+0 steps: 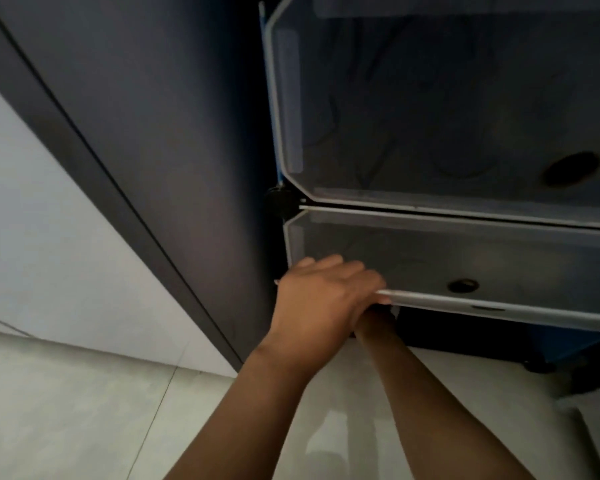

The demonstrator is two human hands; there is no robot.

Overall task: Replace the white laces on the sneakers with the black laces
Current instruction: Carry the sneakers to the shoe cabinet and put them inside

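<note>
Both forearms run up from the bottom edge toward a low plastic cabinet, the nearest things to the lens, over a pale tiled floor (pixel 84 410).

At far left a white wall (pixel 21 216) meets a dark panel (pixel 153 133), perhaps a door or wardrobe side, which stands just beside the cabinet's left edge.

Next comes the left hand (pixel 326 296). It lies over the left end of the lower door (pixel 482 258), fingers bent round the white bottom rim, thumb side up against the translucent face. That hold looks chosen to lift the flap and keep it raised, since the door seems hinged along its top edge and would likely drop shut if released.

Under that raised rim the right arm (pixel 413 382) goes into the dark compartment. The right hand itself is hidden behind the left hand and the door, so I cannot tell whether it is spread or holding anything. Reaching in there suggests the person is fetching the sneakers or the laces; none of these are visible, and the frosted plastic shows only vague shapes.

Further right, the door has a round finger hole (pixel 463 285). Above it the upper door (pixel 447 98) sits closed, with its own hole (pixel 570 169). A blue frame piece (pixel 568 344) shows below.
</note>
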